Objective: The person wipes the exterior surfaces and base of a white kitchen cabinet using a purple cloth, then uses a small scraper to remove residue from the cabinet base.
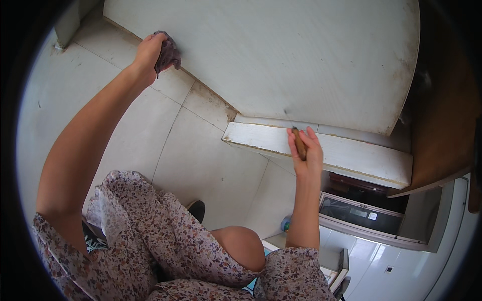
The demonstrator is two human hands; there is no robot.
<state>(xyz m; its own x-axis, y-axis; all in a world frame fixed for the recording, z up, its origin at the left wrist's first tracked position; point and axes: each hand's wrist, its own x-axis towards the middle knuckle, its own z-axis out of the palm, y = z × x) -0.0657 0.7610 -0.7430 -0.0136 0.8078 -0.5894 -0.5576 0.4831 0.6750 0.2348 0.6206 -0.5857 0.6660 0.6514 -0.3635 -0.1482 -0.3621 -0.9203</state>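
Observation:
My left hand (pixel 148 56) grips a crumpled dark purple-brown cloth (pixel 168 54) against the lower edge of a large whitish panel (pixel 301 56). In my right hand (pixel 308 148) is a tool with a wooden handle (pixel 299 143); its thin shaft points toward the panel, and the blurred tip does not show what kind of tool it is. That hand is in front of a narrow white board (pixel 350 152) with worn, yellowish edges. Brown stains and dark specks mark the panel, mostly near its right edge.
Light floor tiles (pixel 203 150) have brown grime along the panel's base. A brown wooden panel (pixel 440 113) stands at the right. Below it is a framed dark glass door (pixel 361 212). My knee (pixel 241 246) and a dark shoe (pixel 197 210) are near the bottom.

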